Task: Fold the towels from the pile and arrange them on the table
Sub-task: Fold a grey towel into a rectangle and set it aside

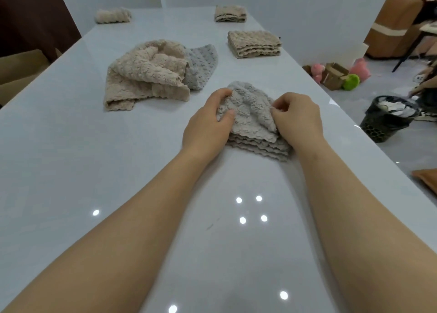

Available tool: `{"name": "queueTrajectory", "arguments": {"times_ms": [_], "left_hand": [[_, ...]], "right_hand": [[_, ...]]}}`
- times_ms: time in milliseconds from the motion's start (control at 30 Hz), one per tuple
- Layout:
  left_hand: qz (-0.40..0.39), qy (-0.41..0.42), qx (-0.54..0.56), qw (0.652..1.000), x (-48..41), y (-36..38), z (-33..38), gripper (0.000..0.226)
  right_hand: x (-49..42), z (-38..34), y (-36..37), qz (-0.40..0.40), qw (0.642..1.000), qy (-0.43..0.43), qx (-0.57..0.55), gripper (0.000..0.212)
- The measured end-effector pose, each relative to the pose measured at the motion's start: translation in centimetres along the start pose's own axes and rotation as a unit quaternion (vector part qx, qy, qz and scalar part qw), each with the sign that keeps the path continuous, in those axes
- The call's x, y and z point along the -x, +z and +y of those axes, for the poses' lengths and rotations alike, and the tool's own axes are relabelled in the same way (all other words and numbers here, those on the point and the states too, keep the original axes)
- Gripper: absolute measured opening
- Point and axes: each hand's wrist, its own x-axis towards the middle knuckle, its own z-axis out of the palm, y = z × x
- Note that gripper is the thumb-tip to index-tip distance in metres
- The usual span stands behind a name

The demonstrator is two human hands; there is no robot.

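Folding is well along, as we judge it. Our left hand (208, 121) curls over the left edge of the grey towel (250, 116) with the thumb on top, and our right hand (298, 121) pinches its right edge, so both hands hold cloth.

That towel lies on the table (71, 170) straight ahead of us, at 12 o'clock and near. It is doubled into several layers, and their wavy edges show stacked at its near side. The top layer is bunched between our hands. We take it that this one needs only a last fold or a smoothing before it is set in place.

Three beige bundles look finished, set well apart from one another:
- The near stack (254, 44) sits at 1 o'clock, squarely folded.
- The far stack (230, 13) sits at 12 o'clock, toward the table's far end.
- The loose bundle (113, 15) lies at 11 o'clock by the far left corner, and we cannot tell whether it is folded or rolled.

What is left is the pile (160, 71) at 11 o'clock, apart from our hands. In it a crumpled beige towel (146, 76) lies partly over a second grey towel (202, 63) on its right. We count two there at least, and more may be hidden beneath.
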Motion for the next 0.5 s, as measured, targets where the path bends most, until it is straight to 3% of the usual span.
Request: {"name": "queueTrajectory", "arguments": {"times_ms": [100, 200, 367, 433, 500], "left_hand": [[-0.008, -0.008, 0.052, 0.999, -0.1, -0.4, 0.3, 0.037], [-0.062, -0.057, 0.145, 0.986, 0.0, -0.3, 0.7, 0.043], [-0.152, -0.055, 0.117, 0.980, -0.2, 0.4, 1.6, 0.037], [-0.131, -0.072, 0.123, 0.981, -0.1, 1.2, 1.8, 0.028], [-0.060, -0.101, 0.147, 0.982, -0.2, 2.4, 2.2, 0.028]], "right_hand": [[-0.7, 0.2, -1.0, 0.064, 0.997, -0.010, -0.029, 0.008], [-1.2, 0.7, -2.6, 0.146, 0.985, -0.006, -0.087, 0.018], [-0.7, 0.9, -2.8, 0.078, 0.993, 0.033, -0.086, 0.029], [-0.6, 0.5, -2.8, 0.082, 0.995, 0.035, -0.055, 0.029], [-0.7, 0.2, -3.1, 0.099, 0.994, 0.039, -0.028, 0.028]]}}
